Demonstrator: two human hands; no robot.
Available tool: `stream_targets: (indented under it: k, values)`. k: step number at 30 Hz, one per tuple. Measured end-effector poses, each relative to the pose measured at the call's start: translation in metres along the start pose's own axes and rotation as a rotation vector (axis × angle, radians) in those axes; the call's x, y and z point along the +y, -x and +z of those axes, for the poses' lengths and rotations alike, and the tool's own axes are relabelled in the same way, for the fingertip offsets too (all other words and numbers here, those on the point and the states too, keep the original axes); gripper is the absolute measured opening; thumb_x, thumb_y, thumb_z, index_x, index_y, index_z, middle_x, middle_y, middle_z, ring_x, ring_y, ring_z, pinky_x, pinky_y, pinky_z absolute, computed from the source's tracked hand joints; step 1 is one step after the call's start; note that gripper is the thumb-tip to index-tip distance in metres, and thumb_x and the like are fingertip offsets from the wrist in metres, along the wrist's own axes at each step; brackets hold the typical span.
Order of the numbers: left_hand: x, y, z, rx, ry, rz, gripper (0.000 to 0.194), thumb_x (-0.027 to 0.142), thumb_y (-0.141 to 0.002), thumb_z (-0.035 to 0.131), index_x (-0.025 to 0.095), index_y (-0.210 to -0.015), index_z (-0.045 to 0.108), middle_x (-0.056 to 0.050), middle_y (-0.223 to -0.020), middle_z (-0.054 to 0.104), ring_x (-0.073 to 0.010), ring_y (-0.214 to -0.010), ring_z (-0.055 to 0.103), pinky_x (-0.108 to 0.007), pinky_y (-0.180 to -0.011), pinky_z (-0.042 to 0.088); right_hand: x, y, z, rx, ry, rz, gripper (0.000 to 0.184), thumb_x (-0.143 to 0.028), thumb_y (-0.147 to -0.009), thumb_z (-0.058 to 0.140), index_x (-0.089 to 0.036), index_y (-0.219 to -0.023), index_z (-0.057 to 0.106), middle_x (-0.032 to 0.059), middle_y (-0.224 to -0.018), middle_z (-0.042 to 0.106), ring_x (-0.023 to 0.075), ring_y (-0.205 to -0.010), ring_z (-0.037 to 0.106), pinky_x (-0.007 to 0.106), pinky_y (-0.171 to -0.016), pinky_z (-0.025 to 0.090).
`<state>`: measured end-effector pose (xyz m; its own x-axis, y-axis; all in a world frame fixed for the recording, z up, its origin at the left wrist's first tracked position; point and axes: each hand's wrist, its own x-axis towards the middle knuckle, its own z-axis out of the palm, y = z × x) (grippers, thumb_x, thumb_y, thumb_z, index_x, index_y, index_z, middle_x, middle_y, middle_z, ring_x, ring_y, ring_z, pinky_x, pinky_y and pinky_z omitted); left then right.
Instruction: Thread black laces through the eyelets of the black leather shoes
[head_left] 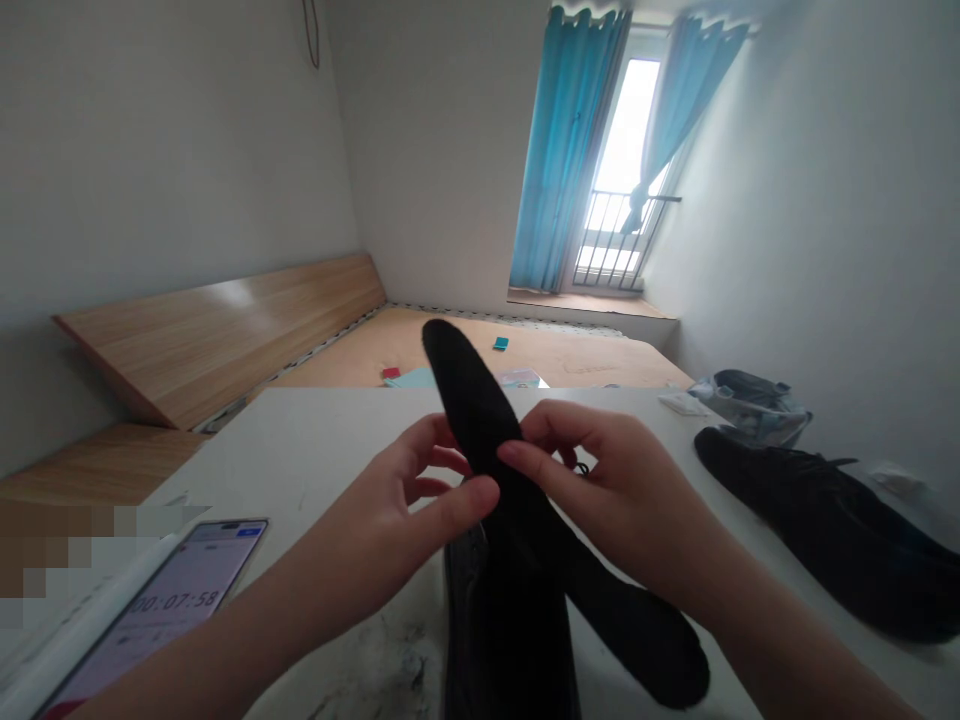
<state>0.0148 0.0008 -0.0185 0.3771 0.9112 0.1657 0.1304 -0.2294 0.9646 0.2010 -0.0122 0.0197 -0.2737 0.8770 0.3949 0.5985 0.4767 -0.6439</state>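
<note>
A long black insole [480,400] slants across the middle of the view, its narrower end up and left, its other end down at the right. My left hand [427,500] pinches its left edge with thumb on top and fingers behind. On the opposite edge, my right hand [592,460] grips it between thumb and fingers. Directly beneath the insole stands a black shoe [510,640] on the white table, its front partly hidden by my hands and the insole. A second black shoe [817,530] lies at the right.
A phone [195,580] showing a running timer lies at the left of the white table [300,440]. A clear plastic bag [757,405] sits behind the right shoe. Past the table is a bed [600,355] with small items on it, below a blue-curtained window.
</note>
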Motion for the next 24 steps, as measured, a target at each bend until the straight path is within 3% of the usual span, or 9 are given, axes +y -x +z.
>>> stream_targets:
  k: [3,6,10,13,16,19,24]
  values:
    - [-0.007,0.003,0.004,-0.083,-0.287,0.063,0.045,0.036,-0.081,0.067,0.029,-0.122,0.052,-0.003,-0.122,0.059,-0.0258,-0.113,0.053,-0.040,-0.098,0.040,0.000,-0.001,-0.011,0.111,0.070,-0.018,0.025,-0.028,-0.088,0.059,-0.020,-0.064,0.056,-0.0037,-0.057,0.054,0.0114,-0.054,0.046,0.025,-0.047,0.032]
    - [-0.013,0.009,0.016,-0.145,-0.519,0.094,0.036,0.029,-0.076,0.067,0.025,-0.110,0.055,-0.004,-0.114,0.061,-0.0268,-0.106,0.054,-0.041,-0.095,0.041,0.000,-0.001,-0.016,0.147,0.048,-0.004,0.024,-0.027,-0.088,0.059,-0.021,-0.065,0.055,-0.0041,-0.057,0.053,0.0113,-0.052,0.046,0.025,-0.046,0.033]
    - [-0.017,0.015,0.033,-0.238,-0.674,0.101,0.038,0.023,-0.067,0.068,0.022,-0.102,0.054,-0.006,-0.108,0.059,-0.0282,-0.102,0.053,-0.042,-0.092,0.042,-0.001,0.000,-0.015,0.129,-0.033,0.002,0.018,-0.024,-0.086,0.060,-0.021,-0.069,0.056,-0.0040,-0.062,0.056,0.0114,-0.057,0.049,0.025,-0.050,0.037]
    - [-0.016,0.014,0.037,-0.221,-0.784,0.114,0.026,0.015,-0.072,0.057,0.021,-0.097,0.054,-0.006,-0.101,0.059,-0.0267,-0.099,0.053,-0.040,-0.089,0.042,0.000,0.000,-0.016,0.121,-0.078,0.015,0.018,-0.022,-0.083,0.063,-0.020,-0.068,0.055,-0.0043,-0.062,0.055,0.0111,-0.057,0.049,0.024,-0.050,0.038]
    - [-0.014,0.010,0.032,-0.213,-0.836,0.119,0.012,0.014,-0.082,0.046,0.023,-0.088,0.051,-0.003,-0.093,0.060,-0.0235,-0.088,0.058,-0.035,-0.076,0.044,0.000,0.002,-0.018,0.123,-0.162,0.049,0.014,-0.023,-0.081,0.066,-0.020,-0.072,0.056,-0.0037,-0.064,0.059,0.0117,-0.058,0.054,0.024,-0.050,0.040]
    - [-0.015,0.008,0.026,-0.165,-0.885,0.174,0.014,0.016,-0.090,0.038,0.023,-0.088,0.049,-0.002,-0.089,0.061,-0.0208,-0.076,0.060,-0.032,-0.065,0.041,-0.001,0.004,-0.020,0.131,-0.247,0.070,0.012,-0.024,-0.081,0.067,-0.021,-0.084,0.056,-0.0036,-0.065,0.062,0.0126,-0.058,0.058,0.023,-0.049,0.043]
    - [-0.020,0.008,0.021,-0.125,-0.866,0.269,0.011,0.016,-0.089,0.042,0.024,-0.087,0.049,0.002,-0.082,0.060,-0.0183,-0.068,0.061,-0.029,-0.059,0.039,-0.008,0.008,-0.022,0.144,-0.203,0.054,0.010,-0.023,-0.084,0.064,-0.021,-0.093,0.062,-0.0032,-0.066,0.064,0.0127,-0.058,0.060,0.022,-0.049,0.045]
